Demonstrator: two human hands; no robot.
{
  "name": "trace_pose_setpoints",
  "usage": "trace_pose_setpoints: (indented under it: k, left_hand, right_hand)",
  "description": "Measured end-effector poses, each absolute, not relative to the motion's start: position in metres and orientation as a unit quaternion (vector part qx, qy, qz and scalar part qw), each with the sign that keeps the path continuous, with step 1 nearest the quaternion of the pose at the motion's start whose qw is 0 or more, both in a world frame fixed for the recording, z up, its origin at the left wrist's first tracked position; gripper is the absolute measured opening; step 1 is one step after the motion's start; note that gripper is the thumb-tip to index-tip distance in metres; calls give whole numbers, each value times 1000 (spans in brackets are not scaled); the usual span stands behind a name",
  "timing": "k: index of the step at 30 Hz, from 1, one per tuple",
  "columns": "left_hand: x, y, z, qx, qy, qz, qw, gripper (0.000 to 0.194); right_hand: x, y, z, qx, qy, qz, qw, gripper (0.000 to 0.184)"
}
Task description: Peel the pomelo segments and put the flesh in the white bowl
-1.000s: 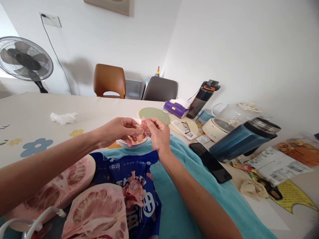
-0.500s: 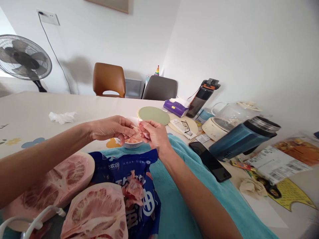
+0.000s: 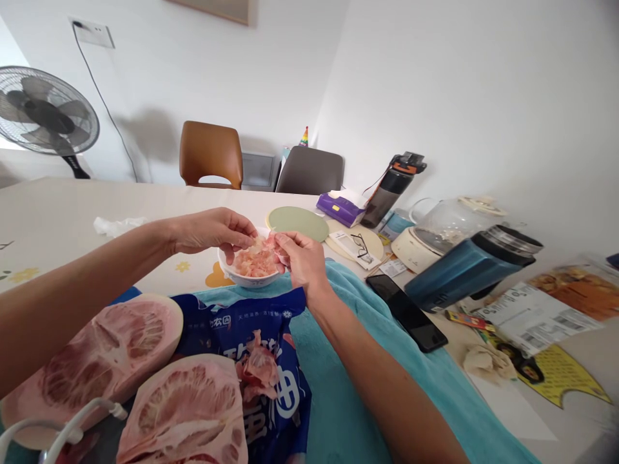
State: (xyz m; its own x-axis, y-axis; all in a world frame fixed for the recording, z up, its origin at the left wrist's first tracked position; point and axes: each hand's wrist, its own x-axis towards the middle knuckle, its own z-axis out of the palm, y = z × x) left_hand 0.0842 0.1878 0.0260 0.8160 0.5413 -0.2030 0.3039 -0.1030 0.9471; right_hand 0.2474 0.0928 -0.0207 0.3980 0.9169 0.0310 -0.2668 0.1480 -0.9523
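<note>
Both my hands meet over a small white bowl (image 3: 227, 271) filled with pink pomelo flesh. My left hand (image 3: 207, 231) pinches a pale bit of pomelo pulp (image 3: 258, 245) at the bowl's far rim. My right hand (image 3: 302, 261) is closed on a pink pomelo piece (image 3: 276, 247) at the bowl's right rim. Two emptied pomelo halves, one at the left (image 3: 104, 348) and one nearer me (image 3: 186, 412), lie on a blue printed bag (image 3: 271, 399) over a teal towel (image 3: 338, 399).
Right of the towel lie a black phone (image 3: 409, 312), a toppled dark blue flask (image 3: 471, 270), a kettle base (image 3: 416, 248), papers and scissors (image 3: 525, 367). Farther back are a green round mat (image 3: 297, 222), glasses, a tissue pack (image 3: 341, 207), a bottle (image 3: 391, 190), two chairs and a fan (image 3: 46, 122).
My hands have lowered and drawn a little apart over the bowl, so its pink contents now show. The view shifted slightly.
</note>
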Motion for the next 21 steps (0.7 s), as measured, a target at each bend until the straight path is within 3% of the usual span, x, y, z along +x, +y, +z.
trace_pose_setpoints:
  k: [8,14,21]
  left_hand:
    - [70,204,27,673,314,221,632,17]
    - [80,196,13,656,334,162,658,27]
    - [89,193,-6,684,359,193,606,28]
  right_hand:
    - [246,94,-21,-466,-335,457,680,18]
    - [248,93,-19,-443,-318,482,686,14]
    - [249,94,-21,-438,-315,490,685,14]
